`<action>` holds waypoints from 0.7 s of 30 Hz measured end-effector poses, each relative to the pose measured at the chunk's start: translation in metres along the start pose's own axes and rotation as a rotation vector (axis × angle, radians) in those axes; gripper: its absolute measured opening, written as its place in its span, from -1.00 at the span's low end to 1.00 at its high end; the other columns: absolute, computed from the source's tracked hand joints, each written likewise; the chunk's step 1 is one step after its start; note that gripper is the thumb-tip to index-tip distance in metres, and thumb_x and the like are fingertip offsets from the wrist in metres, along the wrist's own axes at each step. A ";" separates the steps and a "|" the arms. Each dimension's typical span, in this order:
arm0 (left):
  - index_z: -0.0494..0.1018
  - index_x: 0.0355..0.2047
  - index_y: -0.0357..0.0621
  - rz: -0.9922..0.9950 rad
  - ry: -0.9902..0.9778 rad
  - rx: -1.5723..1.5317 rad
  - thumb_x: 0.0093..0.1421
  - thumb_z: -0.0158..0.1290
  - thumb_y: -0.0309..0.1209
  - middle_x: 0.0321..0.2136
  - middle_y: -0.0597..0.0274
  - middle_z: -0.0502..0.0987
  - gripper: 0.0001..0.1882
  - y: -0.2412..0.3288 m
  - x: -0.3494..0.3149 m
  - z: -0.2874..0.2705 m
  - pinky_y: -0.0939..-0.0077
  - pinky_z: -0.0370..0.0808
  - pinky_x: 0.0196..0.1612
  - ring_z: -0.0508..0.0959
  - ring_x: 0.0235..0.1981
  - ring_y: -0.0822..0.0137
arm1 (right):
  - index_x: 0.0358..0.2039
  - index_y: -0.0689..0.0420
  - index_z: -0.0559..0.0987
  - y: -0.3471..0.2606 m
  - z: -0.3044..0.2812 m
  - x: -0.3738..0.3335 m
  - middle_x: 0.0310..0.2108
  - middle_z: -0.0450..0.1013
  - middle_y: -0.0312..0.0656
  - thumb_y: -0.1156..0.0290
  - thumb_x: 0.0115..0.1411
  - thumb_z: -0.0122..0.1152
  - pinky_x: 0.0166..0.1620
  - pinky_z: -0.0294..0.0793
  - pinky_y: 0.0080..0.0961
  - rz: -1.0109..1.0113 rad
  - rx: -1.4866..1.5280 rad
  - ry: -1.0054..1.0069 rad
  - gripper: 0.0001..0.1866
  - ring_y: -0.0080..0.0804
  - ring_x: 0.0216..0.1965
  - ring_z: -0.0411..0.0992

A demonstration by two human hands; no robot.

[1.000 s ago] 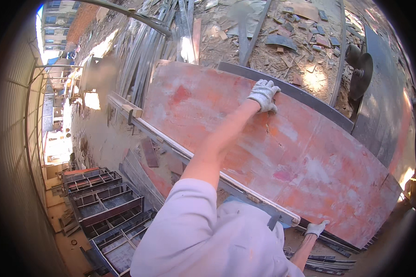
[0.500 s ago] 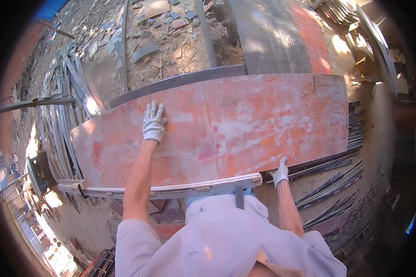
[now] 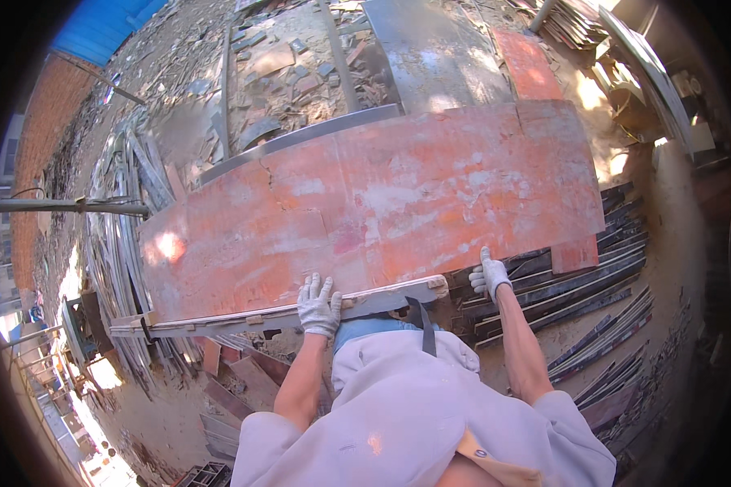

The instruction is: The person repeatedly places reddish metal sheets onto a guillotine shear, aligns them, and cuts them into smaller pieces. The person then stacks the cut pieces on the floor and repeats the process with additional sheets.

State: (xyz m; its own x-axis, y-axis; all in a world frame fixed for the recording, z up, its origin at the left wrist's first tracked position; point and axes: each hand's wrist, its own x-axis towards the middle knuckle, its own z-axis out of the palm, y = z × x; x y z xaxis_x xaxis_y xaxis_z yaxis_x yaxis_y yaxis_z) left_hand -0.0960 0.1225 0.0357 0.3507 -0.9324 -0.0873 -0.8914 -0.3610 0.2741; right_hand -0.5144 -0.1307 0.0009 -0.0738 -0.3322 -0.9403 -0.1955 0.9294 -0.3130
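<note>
A dirt yard (image 3: pixel 158 381) littered with broken scraps spreads around the person, with a reddish brick wall (image 3: pixel 53 122) and bright blue sheeting (image 3: pixel 105 28) at the upper left. A long, worn, red-orange flat panel (image 3: pixel 430 178) with whitish smears lies crosswise in front of the person. A straight grey bar with a pale upper edge (image 3: pixel 390 299) runs along the near edge at its left part, and a narrow dark strip (image 3: pixel 300 140) shows past its far edge.

The white-gloved left hand (image 3: pixel 318 307) lies over the bar and the panel's near edge, its fingers moderately spread and extended. The white-gloved right hand (image 3: pixel 489 277) is at the near edge, right of the bar's end, thumb pointing up at the panel and fingers curled; whether they close on it, I cannot tell. Long dark slats (image 3: pixel 609 235) lie on the ground to the right.
</note>
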 end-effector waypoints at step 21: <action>0.63 0.08 -0.07 0.045 0.168 -0.006 0.38 0.05 -0.03 0.23 -0.10 0.50 -0.54 -0.013 0.013 0.011 0.02 0.29 0.37 0.41 0.31 -0.09 | -0.54 0.02 0.52 -0.013 -0.012 0.010 -0.72 0.29 -0.45 -0.21 0.45 0.03 -0.68 0.17 -0.48 -0.250 -0.011 0.341 -0.40 -0.56 -0.78 0.13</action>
State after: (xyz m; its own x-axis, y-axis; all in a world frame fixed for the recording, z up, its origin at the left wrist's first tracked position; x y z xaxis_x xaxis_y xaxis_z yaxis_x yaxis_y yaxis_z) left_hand -0.0831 0.1147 0.0199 0.3537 -0.9313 0.0869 -0.9058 -0.3179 0.2801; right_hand -0.5243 -0.1484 -0.0028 -0.3415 -0.5833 -0.7369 -0.2589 0.8121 -0.5229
